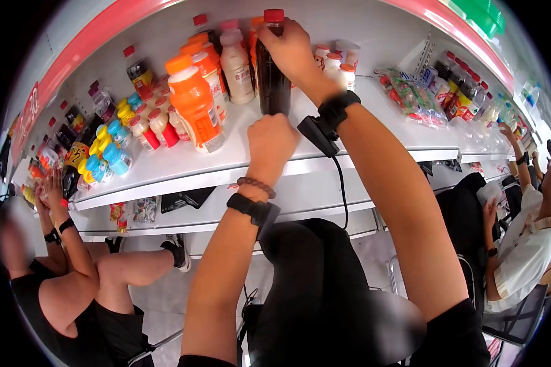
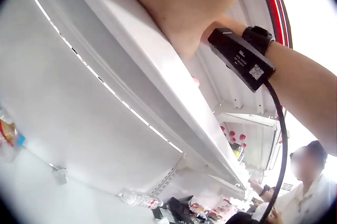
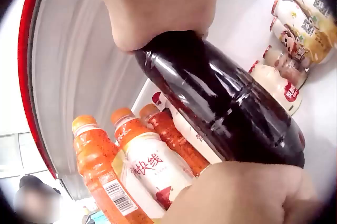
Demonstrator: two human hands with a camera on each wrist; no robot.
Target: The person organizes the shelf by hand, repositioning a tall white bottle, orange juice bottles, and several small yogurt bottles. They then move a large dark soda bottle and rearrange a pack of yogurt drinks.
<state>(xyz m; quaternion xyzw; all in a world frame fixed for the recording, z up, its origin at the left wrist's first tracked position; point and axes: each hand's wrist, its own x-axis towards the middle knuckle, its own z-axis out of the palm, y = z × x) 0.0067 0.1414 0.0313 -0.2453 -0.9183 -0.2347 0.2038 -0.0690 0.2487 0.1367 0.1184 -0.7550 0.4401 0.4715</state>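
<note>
A dark cola-coloured bottle (image 1: 273,85) with a red cap stands nearly upright over the white shelf, in the middle of the head view. My right hand (image 1: 292,52) grips its upper part, thumb across the front just under the cap. Down at the base is my left hand (image 1: 272,142), its fingers curled against the bottle and mostly hidden behind the knuckles. In the right wrist view the dark bottle (image 3: 226,103) runs between both hands, no label showing on this side. Left of it stand an orange drink bottle (image 1: 196,110) and a milky bottle (image 1: 237,70).
Small white bottles with red caps (image 1: 346,76) stand right of the dark bottle. Yellow- and blue-capped little bottles (image 1: 116,159) line the left front. A bagged snack pack (image 1: 413,98) lies farther right. A black cable (image 1: 344,196) hangs from my right wrist. People sit on both sides.
</note>
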